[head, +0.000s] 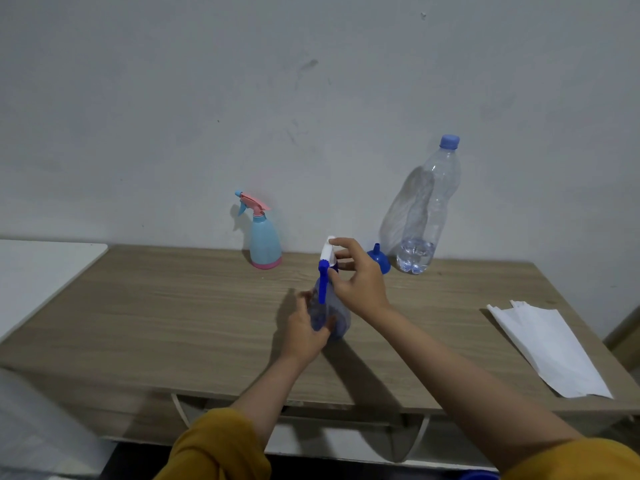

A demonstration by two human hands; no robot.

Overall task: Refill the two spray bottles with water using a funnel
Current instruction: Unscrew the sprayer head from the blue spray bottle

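Head view, frame centre: my left hand grips the clear spray bottle, right hand pinches its trigger head; twisting carelessly, I could tip it

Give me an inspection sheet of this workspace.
Surface: wooden table, against a grey wall.
Job's things: blue spray bottle upright in both hands; light blue spray bottle upright at the wall; blue funnel resting wide end down; water bottle, capped, little water left.
Clutter: white paper sheets on the table's right end.
Grippers: left hand grips the bottle body; right hand holds the spray head.
Cables: nothing seen.
Surroundings: white surface at left.
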